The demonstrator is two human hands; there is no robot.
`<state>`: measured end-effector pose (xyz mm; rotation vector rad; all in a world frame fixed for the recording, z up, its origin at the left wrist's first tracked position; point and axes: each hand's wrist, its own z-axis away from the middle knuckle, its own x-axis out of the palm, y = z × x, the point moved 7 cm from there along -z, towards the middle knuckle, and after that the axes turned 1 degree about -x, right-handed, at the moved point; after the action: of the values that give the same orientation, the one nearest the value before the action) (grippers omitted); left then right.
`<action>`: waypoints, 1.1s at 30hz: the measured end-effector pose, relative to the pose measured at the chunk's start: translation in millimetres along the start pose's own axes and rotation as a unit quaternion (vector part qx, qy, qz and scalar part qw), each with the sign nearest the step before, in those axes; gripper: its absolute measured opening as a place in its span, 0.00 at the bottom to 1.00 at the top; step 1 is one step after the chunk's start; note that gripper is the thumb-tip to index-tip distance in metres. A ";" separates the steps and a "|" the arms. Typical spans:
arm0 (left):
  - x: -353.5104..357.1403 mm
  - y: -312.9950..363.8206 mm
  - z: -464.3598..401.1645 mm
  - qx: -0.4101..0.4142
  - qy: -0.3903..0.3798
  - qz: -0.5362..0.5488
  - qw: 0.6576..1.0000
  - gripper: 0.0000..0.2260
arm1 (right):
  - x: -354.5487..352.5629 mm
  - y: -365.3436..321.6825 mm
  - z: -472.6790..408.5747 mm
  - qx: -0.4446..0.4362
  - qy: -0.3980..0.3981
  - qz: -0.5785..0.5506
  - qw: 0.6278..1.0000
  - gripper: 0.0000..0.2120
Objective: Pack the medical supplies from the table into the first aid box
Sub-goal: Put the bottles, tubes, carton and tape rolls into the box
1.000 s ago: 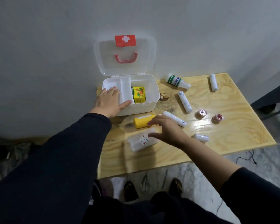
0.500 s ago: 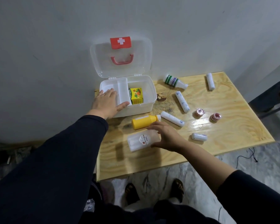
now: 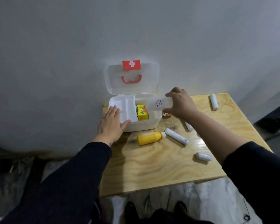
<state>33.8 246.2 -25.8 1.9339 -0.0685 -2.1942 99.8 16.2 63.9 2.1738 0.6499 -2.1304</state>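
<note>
The white first aid box stands open against the wall, its clear lid upright with a red cross. Inside lie a white divider tray and a yellow carton. My left hand rests flat on the box's left front corner, fingers spread. My right hand holds a translucent white container with a small round label, tilted over the box's right rim. On the table lie a yellow bottle and white rolls.
The plywood table is small; its front edge and right edge drop to a marbled floor. A grey wall stands right behind the box. My feet show below the table's front edge.
My right hand closed on the translucent container lying near the table's front, lifted it and carried it up over the box's right side. My left hand stayed on the box.
</note>
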 end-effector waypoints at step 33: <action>-8.1 19.9 -8.0 0.086 -0.030 -0.043 0.995 0.32 | 51.1 8.3 25.9 0.036 0.038 -0.158 0.986 0.11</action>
<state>45.2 229.2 -15.5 1.9939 -0.1950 -2.3735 76.6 14.6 10.9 2.3369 1.0007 -2.2529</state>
